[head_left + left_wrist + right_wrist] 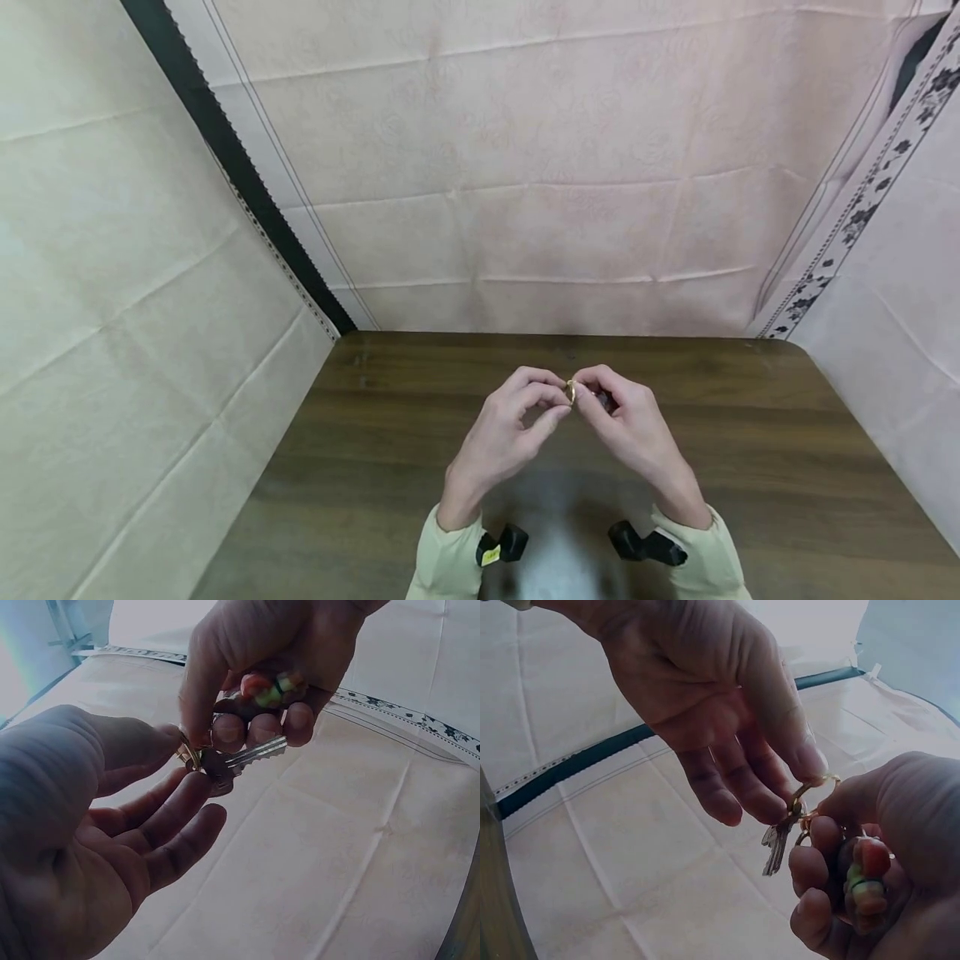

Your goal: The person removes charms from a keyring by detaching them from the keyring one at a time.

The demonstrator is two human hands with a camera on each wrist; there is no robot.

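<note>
Grip, left: your left hand [506, 425] pinches the gold ring [572, 392] between thumb and fingertip; the other fingers are bent and carry nothing.

Grip, right: your right hand [633, 421] curls its fingers round a small trinket [866, 881], red and green where it shows. Thumb and forefinger come together at the ring's right side. Cannot tell whether they pinch the ring itself or the fitting just beside it.

Position: ring is between the two sets of fingertips, right of the scene's middle, above the far part of the table [390, 467] and on the near side of the cloth wall [540, 233]. Neither hand is clearly nearer; both are right at it.

Key relation, by judgement: the ring's orientation between the two pinches. From the head it shows nearly edge-on, a thin oval with its long axis running near to far, left fingertips on its left edge, right fingertips just beside its right.

The key [241, 757] has its head at the ring, with the blade pointing away from your left thumb. In the left wrist view the blade passes in front of your curled right fingertips; in the right wrist view a gap shows between them, so I read it as unheld. Its exact tilt to the table: cannot tell.
</note>
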